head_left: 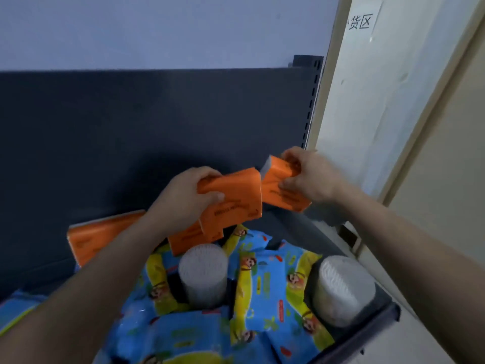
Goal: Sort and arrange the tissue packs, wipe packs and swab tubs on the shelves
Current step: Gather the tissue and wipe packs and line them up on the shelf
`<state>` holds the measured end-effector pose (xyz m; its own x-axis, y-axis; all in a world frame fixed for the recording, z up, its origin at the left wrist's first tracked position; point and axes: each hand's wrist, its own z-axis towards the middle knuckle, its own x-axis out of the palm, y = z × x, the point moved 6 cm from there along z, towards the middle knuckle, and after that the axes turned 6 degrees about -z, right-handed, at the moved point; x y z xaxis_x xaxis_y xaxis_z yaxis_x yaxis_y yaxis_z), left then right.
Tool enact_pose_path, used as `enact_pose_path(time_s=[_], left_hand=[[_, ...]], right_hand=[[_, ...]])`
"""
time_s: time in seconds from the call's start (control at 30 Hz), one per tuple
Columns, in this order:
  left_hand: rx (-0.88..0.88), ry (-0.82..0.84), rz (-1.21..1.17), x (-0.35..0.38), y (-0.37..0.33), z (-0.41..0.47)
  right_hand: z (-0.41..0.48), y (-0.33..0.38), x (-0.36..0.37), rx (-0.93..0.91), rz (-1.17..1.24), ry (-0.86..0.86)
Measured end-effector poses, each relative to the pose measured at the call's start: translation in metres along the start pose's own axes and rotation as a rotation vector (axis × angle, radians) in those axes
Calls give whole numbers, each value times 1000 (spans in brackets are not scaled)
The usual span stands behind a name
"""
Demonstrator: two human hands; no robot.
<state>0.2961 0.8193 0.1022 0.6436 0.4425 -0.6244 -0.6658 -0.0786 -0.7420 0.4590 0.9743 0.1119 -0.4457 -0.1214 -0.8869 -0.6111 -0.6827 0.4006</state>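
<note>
The orange tissue packs (231,195) are wrapped in smooth plastic film with a faint sheen. The blue wipe packs (262,285) have glossy, crinkled printed film that catches highlights. The swab tubs (203,274) are clear smooth plastic over matt white cotton tips. The shelf back panel (131,127) is dark matt metal, its slotted upright (312,101) likewise. The wall (157,30) is matt paint; the sign (363,21) is plain paper.

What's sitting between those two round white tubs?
In the head view, a blue-and-yellow wipe pack lies between the left swab tub and the right swab tub.
</note>
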Motion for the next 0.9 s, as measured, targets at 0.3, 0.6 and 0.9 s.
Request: enact_pose_path(time_s=[0.3, 0.6, 0.9], left_hand=[[-127, 57, 121, 63, 16, 49], [-234, 20, 418, 50, 47, 42], [-192, -75, 668, 33, 56, 21]], right_hand=[[40, -48, 24, -133, -139, 199], [55, -25, 69, -296, -127, 354], [49, 2, 101, -472, -461, 254]])
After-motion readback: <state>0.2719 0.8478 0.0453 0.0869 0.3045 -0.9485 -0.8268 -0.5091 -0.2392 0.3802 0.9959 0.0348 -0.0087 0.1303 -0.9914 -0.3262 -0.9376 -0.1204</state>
